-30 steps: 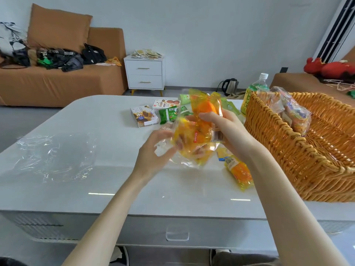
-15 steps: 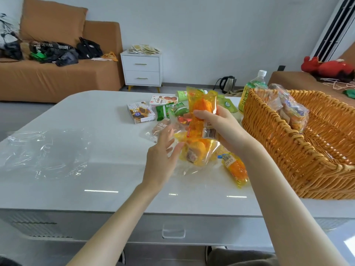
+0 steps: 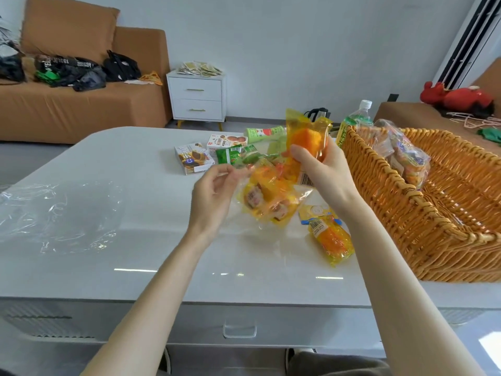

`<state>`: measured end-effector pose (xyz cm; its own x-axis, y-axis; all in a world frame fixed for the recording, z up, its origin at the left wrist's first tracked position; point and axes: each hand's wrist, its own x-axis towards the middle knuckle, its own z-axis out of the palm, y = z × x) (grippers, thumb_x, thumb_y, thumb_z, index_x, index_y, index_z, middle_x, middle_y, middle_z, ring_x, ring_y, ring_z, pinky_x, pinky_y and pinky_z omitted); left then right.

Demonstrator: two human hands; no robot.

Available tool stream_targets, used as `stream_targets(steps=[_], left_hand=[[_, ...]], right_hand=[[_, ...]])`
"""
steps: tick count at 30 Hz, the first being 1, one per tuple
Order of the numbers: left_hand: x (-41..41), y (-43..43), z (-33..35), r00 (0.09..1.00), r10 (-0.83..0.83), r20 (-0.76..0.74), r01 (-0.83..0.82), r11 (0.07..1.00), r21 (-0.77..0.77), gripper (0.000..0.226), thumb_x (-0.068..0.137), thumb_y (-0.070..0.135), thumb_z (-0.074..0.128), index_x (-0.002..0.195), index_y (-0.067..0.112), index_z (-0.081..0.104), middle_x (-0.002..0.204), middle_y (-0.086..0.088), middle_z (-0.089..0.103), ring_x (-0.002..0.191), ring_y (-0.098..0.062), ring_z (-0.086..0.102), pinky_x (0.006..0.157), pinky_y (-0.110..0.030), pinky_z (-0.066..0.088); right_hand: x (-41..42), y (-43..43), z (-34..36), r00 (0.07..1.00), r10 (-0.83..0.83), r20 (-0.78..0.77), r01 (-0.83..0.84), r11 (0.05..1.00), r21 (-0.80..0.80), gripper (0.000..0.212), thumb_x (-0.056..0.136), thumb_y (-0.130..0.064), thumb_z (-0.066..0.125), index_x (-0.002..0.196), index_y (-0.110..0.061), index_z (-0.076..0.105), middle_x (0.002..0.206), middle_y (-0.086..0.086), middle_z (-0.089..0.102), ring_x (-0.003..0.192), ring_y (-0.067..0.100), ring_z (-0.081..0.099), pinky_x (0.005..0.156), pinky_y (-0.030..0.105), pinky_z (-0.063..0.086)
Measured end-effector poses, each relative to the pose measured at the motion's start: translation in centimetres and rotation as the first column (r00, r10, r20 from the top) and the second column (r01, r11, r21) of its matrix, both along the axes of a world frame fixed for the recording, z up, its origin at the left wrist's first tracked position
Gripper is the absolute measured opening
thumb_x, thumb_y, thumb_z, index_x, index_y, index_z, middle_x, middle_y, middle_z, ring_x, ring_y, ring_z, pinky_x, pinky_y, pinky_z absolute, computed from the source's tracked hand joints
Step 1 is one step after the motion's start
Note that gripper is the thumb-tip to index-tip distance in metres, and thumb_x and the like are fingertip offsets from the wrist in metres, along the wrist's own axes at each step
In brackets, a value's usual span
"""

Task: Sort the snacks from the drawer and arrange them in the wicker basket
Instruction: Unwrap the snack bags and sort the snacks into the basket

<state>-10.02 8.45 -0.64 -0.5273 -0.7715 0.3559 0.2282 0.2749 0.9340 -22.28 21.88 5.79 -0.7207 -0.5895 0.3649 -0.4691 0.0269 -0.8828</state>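
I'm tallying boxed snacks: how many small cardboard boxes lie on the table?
2: a brown-and-white box farthest left among the packets, and a white-and-red box just behind it. More may hide under those packets.

location type: a home living room. reference landmark: the white table [image 3: 135, 213]. beyond the table, to the left, a brown sofa [image 3: 67, 112] carries bags and clothing [image 3: 81, 71]. straight beyond the table, a white two-drawer cabinet [image 3: 197, 96] stands against the wall. beyond the table's right end: an electric kettle [image 3: 320, 114], a second brown seat [image 3: 406, 115] and, on it, a red plush toy [image 3: 461, 99].
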Motion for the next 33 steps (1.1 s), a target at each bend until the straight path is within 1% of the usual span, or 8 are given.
stream_targets(steps=[6, 10, 14, 18, 21, 24, 30, 33], left_hand=[[1.4, -1.2, 1.5, 0.994, -0.090, 0.057, 0.087, 0.995, 0.052, 0.007, 0.091, 0.018, 0.062, 0.088, 0.016, 0.055, 0.096, -0.004, 0.074, 0.091, -0.010, 0.070, 0.072, -0.005, 0.045], [2.2, -1.0, 1.6, 0.995, -0.088, 0.051, 0.086, 0.996, 0.032, 0.008, 0.095, 0.015, 0.057, 0.093, 0.008, 0.053, 0.083, 0.017, 0.072, 0.084, 0.006, 0.066, 0.071, -0.002, 0.040], [2.9, -1.1, 1.0, 0.982, -0.173, 0.071, 0.166, 0.982, 0.095, 0.014, 0.095, 0.024, 0.054, 0.083, 0.021, 0.048, 0.104, 0.011, 0.071, 0.105, -0.006, 0.064, 0.090, -0.025, 0.047], [3.2, -0.8, 0.9, 0.965, -0.223, 0.134, 0.211, 0.972, 0.098, 0.017, 0.094, 0.034, 0.054, 0.087, 0.021, 0.045, 0.117, 0.010, 0.068, 0.115, -0.005, 0.059, 0.103, -0.040, 0.039], [3.5, -0.9, 0.9, 0.962, -0.244, 0.124, 0.227, 0.964, 0.137, 0.024, 0.086, 0.043, 0.056, 0.087, 0.024, 0.043, 0.121, 0.006, 0.066, 0.119, -0.011, 0.057, 0.107, -0.044, 0.038], [3.7, -1.0, 0.9, 0.953, -0.270, 0.140, 0.250, 0.957, 0.146, 0.030, 0.078, 0.051, 0.057, 0.087, 0.026, 0.043, 0.120, 0.004, 0.067, 0.120, -0.014, 0.056, 0.108, -0.047, 0.037], [3.9, -1.3, 0.7, 0.924, -0.320, 0.211, 0.299, 0.946, 0.125, 0.014, 0.099, 0.034, 0.043, 0.088, 0.026, 0.040, 0.120, 0.014, 0.066, 0.119, -0.006, 0.056, 0.105, -0.041, 0.040], [3.8, -1.4, 0.5, 0.927, -0.299, 0.226, 0.275, 0.952, 0.133, 0.014, 0.100, 0.033, 0.043, 0.087, 0.027, 0.041, 0.118, 0.014, 0.067, 0.117, -0.007, 0.057, 0.104, -0.042, 0.040]], right_hand=[[1.4, -0.2, 0.4, 0.985, 0.072, -0.155, -0.070, 0.997, 0.015, 0.027, 0.092, -0.033, 0.061, 0.111, -0.019, 0.048, 0.093, 0.006, 0.067, 0.085, 0.023, 0.065, 0.079, 0.044, 0.056], [2.1, -0.6, 1.1, 0.981, 0.192, 0.008, -0.187, 0.966, -0.179, 0.021, 0.094, -0.032, 0.060, 0.110, -0.034, 0.047, 0.101, -0.008, 0.065, 0.093, 0.005, 0.066, 0.078, 0.021, 0.055], [2.6, -0.9, 1.7, 0.969, 0.221, 0.108, -0.191, 0.954, -0.232, 0.026, 0.088, -0.017, 0.069, 0.100, -0.031, 0.051, 0.093, -0.006, 0.066, 0.082, 0.002, 0.068, 0.065, 0.018, 0.054], [2.7, -1.3, 1.9, 0.988, -0.021, -0.152, 0.017, 0.999, -0.033, 0.022, 0.080, -0.020, 0.066, 0.095, -0.022, 0.049, 0.070, -0.009, 0.059, 0.059, 0.011, 0.059, 0.054, 0.029, 0.052], [2.2, -0.7, 2.3, 0.977, 0.064, -0.203, 0.009, 0.942, 0.337, 0.037, 0.082, -0.030, 0.065, 0.113, -0.017, 0.050, 0.086, -0.001, 0.064, 0.072, 0.018, 0.060, 0.065, 0.034, 0.053], [1.7, -0.4, 1.9, 0.978, 0.188, -0.086, -0.100, 0.795, 0.599, 0.059, 0.088, -0.031, 0.062, 0.136, -0.008, 0.037, 0.104, 0.007, 0.060, 0.087, 0.018, 0.054, 0.075, 0.032, 0.044], [1.4, -1.7, 0.3, 0.964, 0.265, -0.020, -0.163, 0.648, 0.744, 0.046, 0.086, -0.042, 0.059, 0.115, -0.011, 0.040, 0.085, 0.000, 0.049, 0.076, 0.014, 0.048, 0.067, 0.031, 0.041], [1.7, -2.2, -0.3, 0.962, 0.273, 0.024, -0.207, 0.666, 0.716, 0.049, 0.086, -0.040, 0.060, 0.118, -0.011, 0.039, 0.080, -0.003, 0.046, 0.071, 0.011, 0.045, 0.063, 0.028, 0.039]])
